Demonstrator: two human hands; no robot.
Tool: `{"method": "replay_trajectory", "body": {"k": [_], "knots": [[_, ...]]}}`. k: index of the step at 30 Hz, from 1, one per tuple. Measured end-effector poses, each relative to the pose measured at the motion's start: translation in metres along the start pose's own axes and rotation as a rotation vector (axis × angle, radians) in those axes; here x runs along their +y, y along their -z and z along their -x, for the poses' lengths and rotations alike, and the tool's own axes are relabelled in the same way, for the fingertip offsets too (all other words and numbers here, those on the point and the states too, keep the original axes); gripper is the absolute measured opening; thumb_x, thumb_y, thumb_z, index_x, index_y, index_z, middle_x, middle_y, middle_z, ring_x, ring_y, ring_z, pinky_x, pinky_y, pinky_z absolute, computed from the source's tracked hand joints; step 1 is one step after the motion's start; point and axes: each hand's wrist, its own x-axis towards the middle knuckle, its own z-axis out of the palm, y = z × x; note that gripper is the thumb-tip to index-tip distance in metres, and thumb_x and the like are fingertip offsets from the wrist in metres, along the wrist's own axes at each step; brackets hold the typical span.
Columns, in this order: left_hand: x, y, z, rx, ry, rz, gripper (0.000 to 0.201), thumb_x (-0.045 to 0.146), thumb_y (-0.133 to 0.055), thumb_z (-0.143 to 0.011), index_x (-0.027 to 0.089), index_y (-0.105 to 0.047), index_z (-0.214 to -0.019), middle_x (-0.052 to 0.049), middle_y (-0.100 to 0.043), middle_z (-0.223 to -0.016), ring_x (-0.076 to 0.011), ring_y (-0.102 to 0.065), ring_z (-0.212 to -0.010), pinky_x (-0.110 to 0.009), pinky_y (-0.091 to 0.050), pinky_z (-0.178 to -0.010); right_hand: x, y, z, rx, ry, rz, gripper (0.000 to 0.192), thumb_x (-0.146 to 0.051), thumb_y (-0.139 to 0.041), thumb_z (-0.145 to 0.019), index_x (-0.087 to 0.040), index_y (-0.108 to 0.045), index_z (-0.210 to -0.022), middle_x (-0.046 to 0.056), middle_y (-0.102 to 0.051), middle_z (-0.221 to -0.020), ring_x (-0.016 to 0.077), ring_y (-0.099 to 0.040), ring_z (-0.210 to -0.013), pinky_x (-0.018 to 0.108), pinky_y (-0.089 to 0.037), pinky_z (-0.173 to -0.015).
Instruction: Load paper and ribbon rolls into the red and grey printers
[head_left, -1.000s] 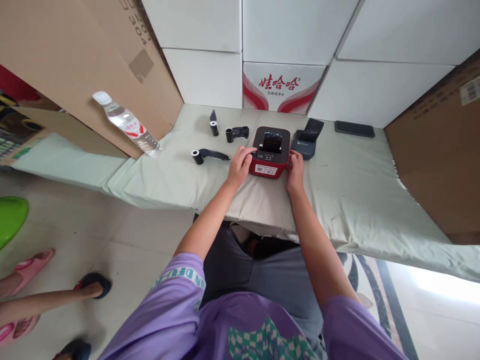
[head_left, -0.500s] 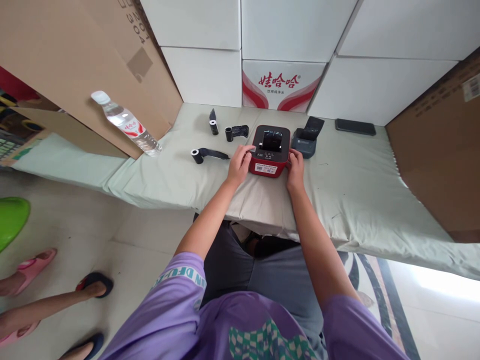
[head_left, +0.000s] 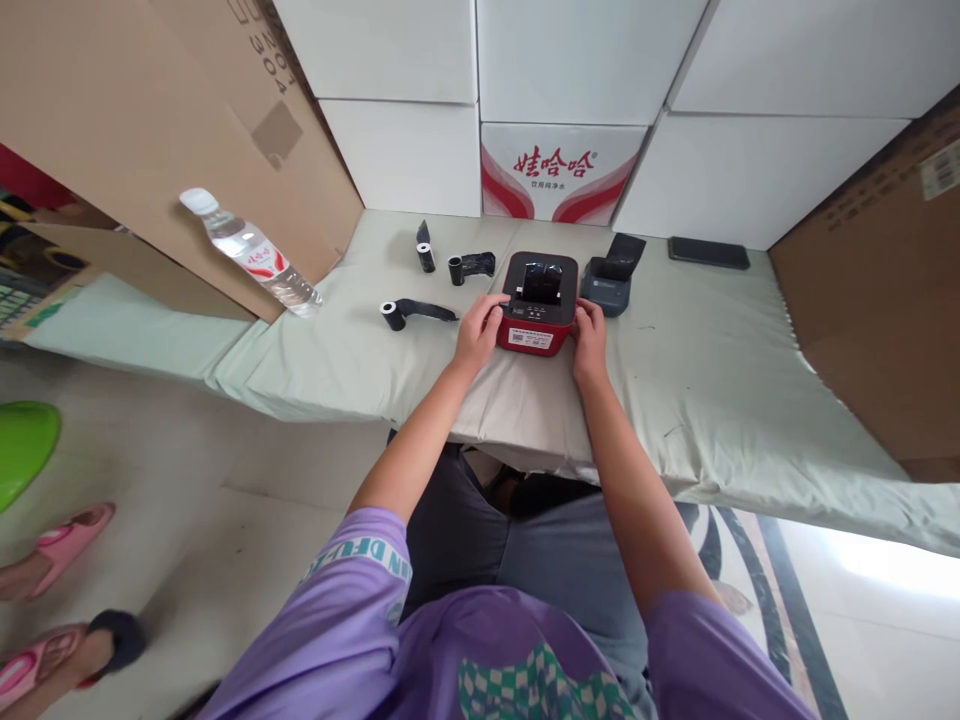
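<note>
A red and black printer (head_left: 534, 340) sits on the cloth-covered surface in front of me, with a dark opening and small buttons on its top. My left hand (head_left: 478, 332) grips its left side, fingers reaching over the front left corner. My right hand (head_left: 589, 340) is against the right side, fingers curled along it. Just right of it stands a smaller dark grey printer (head_left: 606, 292) with a black strip rising out of it. To the left lie a black roll (head_left: 392, 315) with its tail unrolled, a second black roll (head_left: 457, 270) and a third roll (head_left: 425, 256) standing upright.
White boxes (head_left: 405, 160) are stacked behind. Cardboard boxes (head_left: 225, 130) border the left, with a water bottle (head_left: 255, 255) leaning there; another carton (head_left: 885, 300) flanks the right. A black phone (head_left: 709, 253) lies at the back. Another person's feet (head_left: 67, 545) are at lower left.
Both hands keep their hold on the red and black printer, which stays in place. A nearby person's dark-sandalled foot has moved left on the floor. The view has shifted very slightly.
</note>
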Motion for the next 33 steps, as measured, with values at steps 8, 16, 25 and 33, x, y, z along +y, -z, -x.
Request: {"method": "replay_trajectory", "body": {"k": [8,16,25,33], "knots": [[-0.002,-0.006,0.004,0.031,0.064,-0.013,0.056,0.065,-0.032,-0.112,0.026,-0.070,-0.121,-0.006,-0.078,-0.113,-0.0197,-0.074,-0.104,-0.032,-0.056,-0.092,0.003,0.000,-0.001,0.004,-0.001,-0.005,0.049,-0.068,-0.070,-0.082,-0.030,-0.065,-0.113,0.003,-0.070,-0.121,0.0215,-0.067,-0.111,0.042,-0.056,-0.101],[-0.007,-0.010,0.001,0.082,0.158,0.036,0.060,0.071,-0.033,-0.109,0.027,-0.074,-0.110,-0.001,-0.071,-0.084,-0.0176,-0.068,-0.078,-0.031,-0.051,-0.075,0.003,0.000,0.002,0.004,-0.002,-0.001,0.050,-0.069,-0.069,-0.083,-0.029,-0.065,-0.113,0.003,-0.071,-0.120,0.0214,-0.068,-0.111,0.043,-0.057,-0.104],[-0.003,-0.006,0.003,0.032,0.185,-0.006,0.063,0.072,-0.030,-0.109,0.026,-0.074,-0.115,-0.003,-0.074,-0.091,-0.0184,-0.071,-0.084,-0.031,-0.054,-0.082,0.004,-0.001,0.002,0.032,0.004,-0.001,0.049,-0.066,-0.069,-0.082,-0.027,-0.066,-0.112,0.004,-0.071,-0.117,0.0205,-0.068,-0.106,0.039,-0.056,-0.097],[0.005,-0.008,0.004,0.034,0.263,0.000,0.065,0.070,-0.029,-0.110,0.024,-0.075,-0.120,-0.006,-0.079,-0.103,-0.0199,-0.074,-0.097,-0.031,-0.056,-0.089,0.006,0.000,0.001,0.034,0.008,0.018,0.050,-0.067,-0.068,-0.082,-0.027,-0.067,-0.113,0.004,-0.072,-0.117,0.0211,-0.068,-0.105,0.040,-0.056,-0.097]]}}
